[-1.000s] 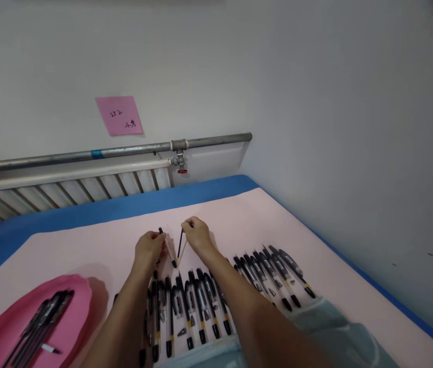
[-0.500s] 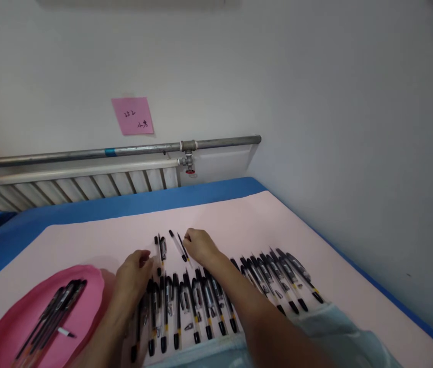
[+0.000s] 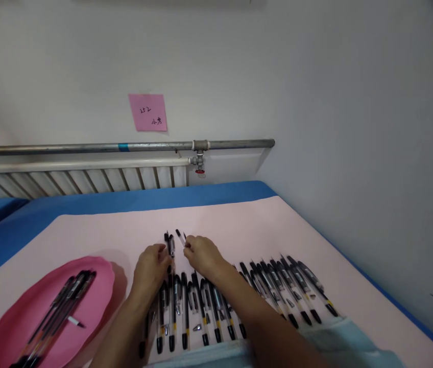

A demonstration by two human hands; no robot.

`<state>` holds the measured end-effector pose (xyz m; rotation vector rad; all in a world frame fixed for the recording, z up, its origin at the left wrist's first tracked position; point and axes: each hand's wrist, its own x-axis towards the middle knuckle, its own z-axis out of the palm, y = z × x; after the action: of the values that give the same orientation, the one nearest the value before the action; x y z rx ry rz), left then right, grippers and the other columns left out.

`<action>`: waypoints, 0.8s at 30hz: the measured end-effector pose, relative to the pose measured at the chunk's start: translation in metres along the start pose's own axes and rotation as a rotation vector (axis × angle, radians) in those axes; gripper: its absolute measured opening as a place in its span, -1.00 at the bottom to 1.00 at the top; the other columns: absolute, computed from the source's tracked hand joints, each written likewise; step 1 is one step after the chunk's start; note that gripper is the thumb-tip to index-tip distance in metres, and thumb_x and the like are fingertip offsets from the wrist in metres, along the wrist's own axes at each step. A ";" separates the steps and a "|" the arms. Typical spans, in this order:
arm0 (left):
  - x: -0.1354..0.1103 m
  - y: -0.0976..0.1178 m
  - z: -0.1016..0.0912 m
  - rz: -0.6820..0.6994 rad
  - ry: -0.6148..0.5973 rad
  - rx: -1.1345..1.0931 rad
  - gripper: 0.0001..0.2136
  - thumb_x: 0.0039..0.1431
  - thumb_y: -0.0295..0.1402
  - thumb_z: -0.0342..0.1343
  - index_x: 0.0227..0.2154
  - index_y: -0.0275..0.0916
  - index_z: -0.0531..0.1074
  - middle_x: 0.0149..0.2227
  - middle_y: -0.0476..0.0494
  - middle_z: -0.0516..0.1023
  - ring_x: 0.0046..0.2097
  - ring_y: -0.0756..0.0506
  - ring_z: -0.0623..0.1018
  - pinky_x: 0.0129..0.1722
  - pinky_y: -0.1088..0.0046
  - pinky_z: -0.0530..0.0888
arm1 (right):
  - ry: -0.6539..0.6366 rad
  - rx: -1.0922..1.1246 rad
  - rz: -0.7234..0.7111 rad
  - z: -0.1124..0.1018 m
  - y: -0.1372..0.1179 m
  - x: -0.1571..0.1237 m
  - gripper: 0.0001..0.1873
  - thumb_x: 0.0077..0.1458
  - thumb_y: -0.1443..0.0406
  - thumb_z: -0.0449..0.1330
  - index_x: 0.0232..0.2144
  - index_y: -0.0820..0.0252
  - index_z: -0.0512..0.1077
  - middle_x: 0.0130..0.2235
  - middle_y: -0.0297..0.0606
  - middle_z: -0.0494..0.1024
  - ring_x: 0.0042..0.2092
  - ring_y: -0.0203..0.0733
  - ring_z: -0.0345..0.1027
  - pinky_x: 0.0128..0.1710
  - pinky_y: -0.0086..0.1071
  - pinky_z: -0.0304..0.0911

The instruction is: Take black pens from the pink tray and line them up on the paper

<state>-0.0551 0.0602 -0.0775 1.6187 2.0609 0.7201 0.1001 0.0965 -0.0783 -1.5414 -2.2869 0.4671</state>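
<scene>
My left hand (image 3: pixel 151 271) reaches over the pink sheet with thumb and forefinger a little apart. Its fingertips are right beside a small group of pen parts, a black-capped piece (image 3: pixel 167 239) and a clear cap (image 3: pixel 172 244). My right hand (image 3: pixel 203 254) has its fingers bent together at a clear pen barrel (image 3: pixel 180 236) and a thin dark-tipped refill (image 3: pixel 185 235), covering their lower ends. What lies between those fingertips is hidden. Below both hands stretches a row of disassembled black pens (image 3: pixel 185 312), with small metallic tips (image 3: pixel 197 327) among the barrels.
A pink scalloped tray (image 3: pixel 103 266) at the left holds several pens (image 3: pixel 61 312) and a short white piece. More pen parts (image 3: pixel 289 286) lie at the right. A light blue cloth (image 3: pixel 339 337) borders the near side. Behind the blue table edge are a radiator (image 3: pixel 97 179) and pipe.
My left hand has moved rightward and up to the small group of pen parts. My right hand now covers the lower ends of the barrel and refill. The whole view has shifted slightly.
</scene>
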 end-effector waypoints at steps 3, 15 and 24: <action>0.001 -0.002 0.001 0.028 -0.004 0.003 -0.65 -0.01 -0.37 0.00 -0.12 -0.32 0.37 -0.11 -0.23 0.47 -0.09 -0.14 0.44 -0.12 0.39 0.32 | 0.007 -0.026 -0.035 0.005 -0.002 0.000 -0.80 0.04 0.29 0.01 -0.32 0.16 0.41 -0.32 -0.23 0.47 -0.30 -0.21 0.31 -0.36 -0.42 0.05; 0.004 -0.001 0.001 0.054 0.003 0.014 -0.70 -0.03 -0.42 0.01 -0.18 -0.24 0.41 -0.19 -0.16 0.52 -0.16 -0.10 0.48 -0.21 0.42 0.35 | 0.014 0.011 -0.036 0.016 -0.009 0.010 -0.83 0.04 0.25 0.06 -0.37 0.17 0.42 -0.37 -0.26 0.49 -0.33 -0.23 0.32 -0.40 -0.44 0.04; 0.008 -0.004 0.003 0.127 0.042 0.063 -0.71 0.07 -0.37 -0.06 -0.17 -0.26 0.42 -0.18 -0.18 0.51 -0.15 -0.11 0.47 -0.16 0.39 0.36 | -0.014 0.171 0.086 0.010 -0.007 0.014 -0.89 -0.06 0.33 0.10 -0.45 0.16 0.44 -0.43 -0.31 0.50 -0.40 -0.30 0.30 -0.44 -0.50 0.06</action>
<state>-0.0585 0.0674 -0.0827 1.7970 2.0437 0.7437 0.0847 0.1067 -0.0824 -1.5598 -2.1359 0.6795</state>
